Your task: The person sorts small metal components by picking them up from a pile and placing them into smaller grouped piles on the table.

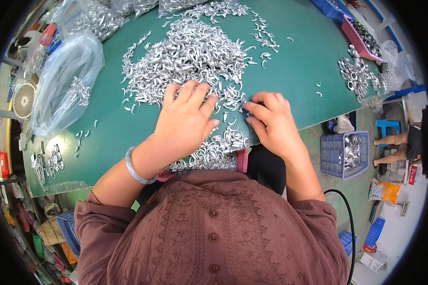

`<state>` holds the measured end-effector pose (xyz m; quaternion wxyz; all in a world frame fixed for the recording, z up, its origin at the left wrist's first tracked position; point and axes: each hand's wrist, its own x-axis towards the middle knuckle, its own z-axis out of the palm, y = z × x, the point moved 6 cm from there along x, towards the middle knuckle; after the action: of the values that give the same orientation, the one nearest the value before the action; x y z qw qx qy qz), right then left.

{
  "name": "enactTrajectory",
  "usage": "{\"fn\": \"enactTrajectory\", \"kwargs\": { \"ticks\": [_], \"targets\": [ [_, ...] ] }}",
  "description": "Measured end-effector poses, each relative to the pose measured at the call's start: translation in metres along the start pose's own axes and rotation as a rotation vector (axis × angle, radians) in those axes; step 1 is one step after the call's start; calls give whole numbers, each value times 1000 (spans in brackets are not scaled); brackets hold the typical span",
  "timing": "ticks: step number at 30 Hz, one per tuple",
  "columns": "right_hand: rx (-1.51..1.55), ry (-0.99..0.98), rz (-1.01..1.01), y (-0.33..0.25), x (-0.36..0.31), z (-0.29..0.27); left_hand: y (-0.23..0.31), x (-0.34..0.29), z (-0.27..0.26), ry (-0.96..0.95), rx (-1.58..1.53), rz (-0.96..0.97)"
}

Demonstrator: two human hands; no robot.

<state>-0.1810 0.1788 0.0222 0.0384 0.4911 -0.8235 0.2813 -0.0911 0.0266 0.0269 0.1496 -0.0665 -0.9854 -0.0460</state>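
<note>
A large heap of small curved silver metal pieces (195, 52) lies on the green table (299, 71) in front of me. My left hand (185, 118) rests palm down at the heap's near edge, fingers spread over the pieces, thumb out to the right. To its right, my right hand (273, 121) has curled fingers, with thumb and index tips close together beside a few pieces; what is between them is too small to make out. Below my hands, more of the pieces fill a pink container (242, 160) at the table edge, partly hidden by my left forearm and shirt.
Clear plastic bags (69, 85) with metal parts lie at the left and far left. A pink tray (359, 38) and ring-shaped parts (356, 71) sit at the far right. On the floor to the right stands a blue-grey crate (345, 154); another person's legs (392, 147) show beyond it.
</note>
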Motion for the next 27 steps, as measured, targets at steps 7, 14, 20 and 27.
{"fn": "enactTrajectory", "kwargs": {
  "ticks": [7, 14, 20, 27],
  "targets": [
    [125, -47, -22, -2, -3, -1, 7, 1, -5, -4, -199, 67],
    [85, -83, -47, -2, -4, 2, 9, -3, -6, -56, -267, 101],
    [79, -9, 4, -3, -2, -1, 7, -9, -7, -35, -290, 110],
    [68, -51, -35, -4, -4, 2, 5, -10, -6, -2, -299, 74]
  ]
}}
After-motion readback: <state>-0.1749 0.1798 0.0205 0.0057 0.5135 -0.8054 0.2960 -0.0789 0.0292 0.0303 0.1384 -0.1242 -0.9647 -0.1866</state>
